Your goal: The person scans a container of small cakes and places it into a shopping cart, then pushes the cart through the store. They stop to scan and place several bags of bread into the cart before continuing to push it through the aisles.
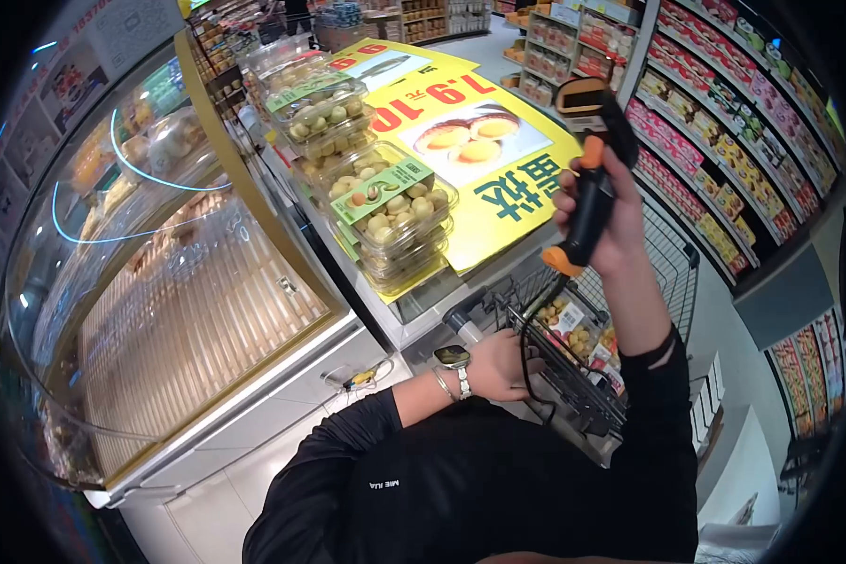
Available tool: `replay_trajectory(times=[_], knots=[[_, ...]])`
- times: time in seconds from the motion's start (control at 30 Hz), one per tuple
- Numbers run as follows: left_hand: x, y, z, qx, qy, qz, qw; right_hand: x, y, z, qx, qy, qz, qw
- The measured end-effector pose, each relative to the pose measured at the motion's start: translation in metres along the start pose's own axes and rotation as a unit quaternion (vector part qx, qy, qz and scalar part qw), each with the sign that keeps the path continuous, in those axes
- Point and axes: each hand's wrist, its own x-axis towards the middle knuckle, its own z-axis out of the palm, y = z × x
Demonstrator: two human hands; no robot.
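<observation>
My right hand (616,211) is raised and wrapped round the grip of a black and orange barcode scanner (592,211), with its head tilted up. A black cable (524,343) hangs from the scanner's lower end and passes across the fingers of my left hand (501,365). That hand, with a watch (453,357) on its wrist, is curled at the handle of a shopping cart (667,268); the fingers are partly hidden. Bagged goods (573,324) with a printed label lie inside the cart.
Stacked clear boxes (395,211) of small round brownish food stand on a counter beside a yellow price sign (498,103). A curved glass display case (160,273) is on the left. Shelves of packaged goods (724,122) line the right side.
</observation>
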Motion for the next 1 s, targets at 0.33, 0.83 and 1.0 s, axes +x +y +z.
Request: replay_trajectory(times=[0.33,0.83,1.0], knots=[[-0.071,0.010,-0.124,-0.275,0.158,-0.313,0.895,0.108,0.084,-0.078,-0.031,0.091,0.084,0.992],[-0.105,-0.140,-0.115,-0.022,0.389,-0.577,0.718,0.128,0.148,-0.074,-0.123,0.082,0.040,0.988],[-0.105,-0.131,-0.114,-0.087,0.423,-0.569,0.700,0.119,0.150,-0.065,-0.149,0.090,0.027,0.984]])
